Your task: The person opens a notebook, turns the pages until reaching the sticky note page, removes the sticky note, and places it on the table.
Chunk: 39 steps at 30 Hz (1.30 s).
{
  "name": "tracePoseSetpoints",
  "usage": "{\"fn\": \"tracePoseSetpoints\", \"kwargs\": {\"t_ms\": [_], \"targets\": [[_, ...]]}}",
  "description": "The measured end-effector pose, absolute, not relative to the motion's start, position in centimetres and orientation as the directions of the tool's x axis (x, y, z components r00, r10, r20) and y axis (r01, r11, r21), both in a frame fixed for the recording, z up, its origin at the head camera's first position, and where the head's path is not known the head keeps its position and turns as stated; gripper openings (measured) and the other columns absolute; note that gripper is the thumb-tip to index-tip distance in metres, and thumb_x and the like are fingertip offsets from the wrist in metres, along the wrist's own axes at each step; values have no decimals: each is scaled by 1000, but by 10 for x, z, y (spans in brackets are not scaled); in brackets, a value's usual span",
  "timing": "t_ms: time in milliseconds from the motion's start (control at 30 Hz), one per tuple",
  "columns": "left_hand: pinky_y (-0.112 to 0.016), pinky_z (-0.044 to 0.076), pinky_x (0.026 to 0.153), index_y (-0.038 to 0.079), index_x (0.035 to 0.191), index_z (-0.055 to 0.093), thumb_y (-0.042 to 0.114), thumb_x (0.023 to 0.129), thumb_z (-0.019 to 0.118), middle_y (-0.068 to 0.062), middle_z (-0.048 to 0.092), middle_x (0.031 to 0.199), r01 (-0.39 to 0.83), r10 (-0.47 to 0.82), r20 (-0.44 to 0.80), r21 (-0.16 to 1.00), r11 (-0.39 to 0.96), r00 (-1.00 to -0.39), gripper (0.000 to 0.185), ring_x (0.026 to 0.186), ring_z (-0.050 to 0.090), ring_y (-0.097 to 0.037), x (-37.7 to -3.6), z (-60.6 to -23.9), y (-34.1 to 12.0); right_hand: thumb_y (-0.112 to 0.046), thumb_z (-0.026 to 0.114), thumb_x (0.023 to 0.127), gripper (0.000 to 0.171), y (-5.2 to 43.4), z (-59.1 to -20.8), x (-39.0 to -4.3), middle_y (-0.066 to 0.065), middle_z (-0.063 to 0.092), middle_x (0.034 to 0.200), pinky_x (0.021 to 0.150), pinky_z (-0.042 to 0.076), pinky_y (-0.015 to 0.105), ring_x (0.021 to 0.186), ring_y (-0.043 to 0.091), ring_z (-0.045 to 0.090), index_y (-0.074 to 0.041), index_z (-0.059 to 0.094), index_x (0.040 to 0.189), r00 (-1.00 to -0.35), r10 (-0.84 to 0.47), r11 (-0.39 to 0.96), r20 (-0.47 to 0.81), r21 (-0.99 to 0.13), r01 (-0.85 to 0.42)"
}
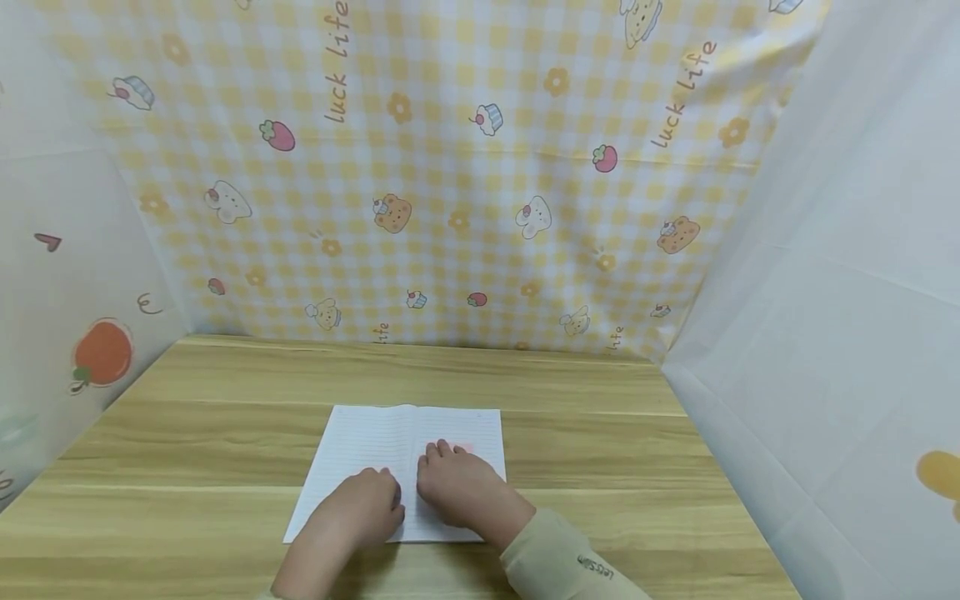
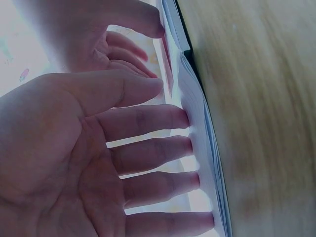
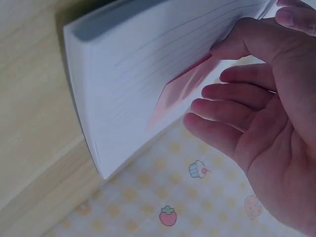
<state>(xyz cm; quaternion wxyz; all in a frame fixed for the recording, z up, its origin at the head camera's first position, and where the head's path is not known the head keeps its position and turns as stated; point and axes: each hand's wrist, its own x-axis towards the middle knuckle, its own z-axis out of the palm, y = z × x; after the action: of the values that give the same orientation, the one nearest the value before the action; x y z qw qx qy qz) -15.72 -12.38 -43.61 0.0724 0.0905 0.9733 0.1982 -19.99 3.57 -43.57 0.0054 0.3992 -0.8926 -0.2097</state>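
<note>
Notebook (image 1: 408, 450), pink slip (image 3: 182, 87), clearest from right wrist

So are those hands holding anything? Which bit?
Nothing looks held: the left hand rests on the notebook; the right hand touches pink paper with its thumb.

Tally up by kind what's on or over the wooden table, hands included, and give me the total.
Open lined notebook: 1
Pink slip on the notebook's right page: 1
Hands: 2 (left hand, right hand)
Total: 4
</note>
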Motion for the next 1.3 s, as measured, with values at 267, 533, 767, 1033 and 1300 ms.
{"fn": "tracePoseSetpoints", "kwargs": {"t_ms": [267, 533, 767, 1033, 1300], "targets": [[-51, 58, 70, 2, 78, 74, 12, 91, 73, -17, 72, 79, 144, 196, -90, 401, 905, -976, 17, 68, 62, -25, -158, -436, -123, -20, 58, 108, 40, 34, -439, -202, 10, 68, 147, 103, 61, 33, 135, 22, 68, -7, 64, 145, -704, -698, 626, -135, 362, -690], [-49, 53, 66, 6, 77, 69, 3, 88, 75, -10, 67, 74, 214, 236, -25, 340, 916, -971, 12, 67, 58, -24, -162, -434, -131, -23, 56, 108, 44, 33, -447, -205, 12, 70, 144, 105, 60, 32, 130, 23, 71, -5, 61, 148, -738, -664, 676, -119, 328, -660], [-66, 59, 93, 1, 114, 76, 5, 77, 89, -24, 75, 119, 203, 247, -112, 309, 929, -962, 39, 115, 71, -47, -173, -424, -137, -24, 55, 107, 46, 31, -448, -205, 9, 67, 147, 111, 57, 31, 134, 21, 68, -4, 61, 148, -747, -648, 688, -148, 306, -658], [-81, 38, 112, 0, 151, 55, 29, 62, 102, -36, 40, 163, 140, 223, -276, 289, 947, -935, 105, 149, 36, -65, -201, -437, -150, -23, 55, 109, 44, 30, -449, -205, 11, 63, 153, 112, 56, 32, 139, 23, 65, -4, 61, 149, -757, -624, 706, -195, 274, -653], [-82, 36, 113, -1, 152, 53, 28, 61, 102, -35, 37, 165, 116, 223, -300, 338, 934, -928, 107, 150, 34, -65, -201, -432, -150, -20, 52, 110, 43, 30, -447, -206, 11, 64, 153, 112, 56, 32, 139, 23, 65, -3, 60, 149, -767, -611, 724, -196, 255, -641]]}}
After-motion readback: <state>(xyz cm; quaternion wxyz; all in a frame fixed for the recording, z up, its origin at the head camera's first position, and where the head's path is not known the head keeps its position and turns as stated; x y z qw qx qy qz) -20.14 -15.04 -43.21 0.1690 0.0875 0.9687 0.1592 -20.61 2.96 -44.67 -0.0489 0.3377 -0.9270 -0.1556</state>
